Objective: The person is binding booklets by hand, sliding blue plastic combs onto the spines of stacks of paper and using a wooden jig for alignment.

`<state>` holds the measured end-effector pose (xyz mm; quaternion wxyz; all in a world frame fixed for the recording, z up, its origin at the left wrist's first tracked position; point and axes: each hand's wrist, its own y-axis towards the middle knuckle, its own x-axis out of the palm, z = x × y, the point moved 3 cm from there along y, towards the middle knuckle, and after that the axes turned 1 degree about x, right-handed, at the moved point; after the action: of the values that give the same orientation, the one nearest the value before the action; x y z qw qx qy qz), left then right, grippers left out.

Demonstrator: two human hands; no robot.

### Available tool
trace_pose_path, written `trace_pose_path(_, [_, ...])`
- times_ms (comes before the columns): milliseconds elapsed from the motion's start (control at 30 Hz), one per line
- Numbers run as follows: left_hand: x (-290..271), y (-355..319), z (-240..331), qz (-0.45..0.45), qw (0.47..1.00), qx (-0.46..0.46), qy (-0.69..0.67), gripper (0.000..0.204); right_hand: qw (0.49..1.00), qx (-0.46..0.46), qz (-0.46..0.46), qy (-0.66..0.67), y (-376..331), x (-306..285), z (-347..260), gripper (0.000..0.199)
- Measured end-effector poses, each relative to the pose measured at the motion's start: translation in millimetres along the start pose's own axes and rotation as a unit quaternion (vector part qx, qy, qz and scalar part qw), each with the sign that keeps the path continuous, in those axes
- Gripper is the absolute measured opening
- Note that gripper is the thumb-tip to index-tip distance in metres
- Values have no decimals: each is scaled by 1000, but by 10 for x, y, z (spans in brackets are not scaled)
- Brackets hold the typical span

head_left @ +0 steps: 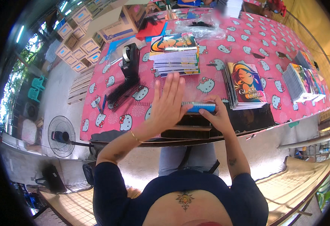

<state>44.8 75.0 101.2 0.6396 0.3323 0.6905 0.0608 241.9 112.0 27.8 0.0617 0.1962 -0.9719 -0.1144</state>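
My left hand lies flat with fingers stretched out, its palm over a thin spiral coil that runs along the edge of a small notebook with a blue face. My right hand grips the notebook's right end between thumb and fingers. Under it, at the table's front edge, sits a dark box-like piece. Beyond my left fingers stands a stack of notebooks with a colourful cover on top. A pile of black spiral coils is left of my hand.
Spiral-bound notebooks lie to the right, with another stack farther right. A black tape dispenser, pens and an open carton are at the left. A fan stands beside the pink patterned table.
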Motion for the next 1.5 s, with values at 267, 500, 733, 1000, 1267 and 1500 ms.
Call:
trace_pose_path(267, [174,-42,73,-28,995,67,68,80,994,72,-60,-53,-19,-37,-36,26])
trace_pose_path(500, [165,-44,283,-69,989,131,10,79,994,-2,-94,-61,8,9,-95,26])
trace_pose_path(733, [186,-240,475,-72,982,161,-66,77,985,-16,-118,-123,2,-57,-28,21])
trace_pose_path(1000, [118,-198,535,-18,987,123,-99,73,976,-7,-93,-198,-32,-50,-168,32])
trace_pose_path(1267, [-37,97,282,-14,966,21,-256,30,990,26,-91,-105,53,-376,-423,24])
trace_pose_path(1500, [-10,79,352,-7,966,31,-256,17,935,-86,-92,-331,225,-223,-554,13])
